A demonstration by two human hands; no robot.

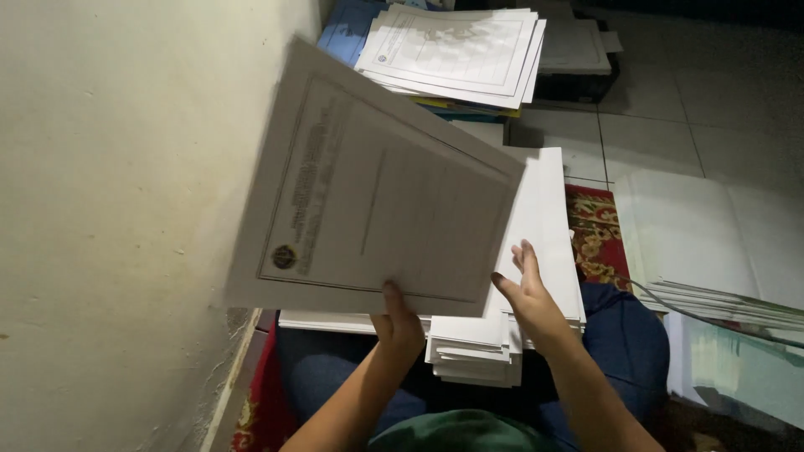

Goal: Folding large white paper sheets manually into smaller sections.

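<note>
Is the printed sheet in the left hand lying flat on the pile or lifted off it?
Lifted: the left hand holds the printed sheet tilted above the pile.

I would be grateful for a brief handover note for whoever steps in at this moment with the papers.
Left hand: grips a lifted printed sheet by its lower edge, tilted up beside the wall.
Right hand: open, resting on the white paper stack on the lap.
Nearby: a second printed stack lies farther along the floor, and more sheets lie to the right.
Done: one sheet is off the lap stack.
Left: the lifted sheet is not yet set down; the lap stack is still thick.
</note>
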